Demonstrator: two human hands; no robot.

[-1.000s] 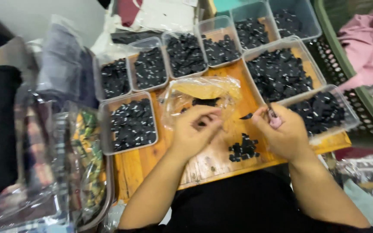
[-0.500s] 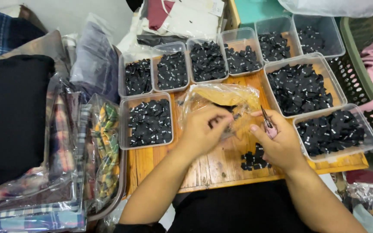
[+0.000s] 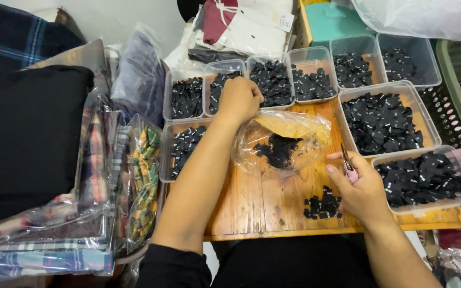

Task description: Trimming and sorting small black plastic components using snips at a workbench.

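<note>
Fabric stacks in clear bags sat off the left edge of the wooden board, dark cloth on top, plaid below. Next, along the board's left edge, we had a clear tub of small black labels. Our left hand reached to the board's far edge, fingers curled loosely into a tub of black labels; whether it pinched any we couldn't tell. Mid-board lay a crumpled clear bag with more labels inside. Near the front edge sat a loose pile of labels, touching our right hand. That hand was closed around small snips, blades pointing away from us. Right edge: two bigger tubs of labels, one behind the other.
</note>
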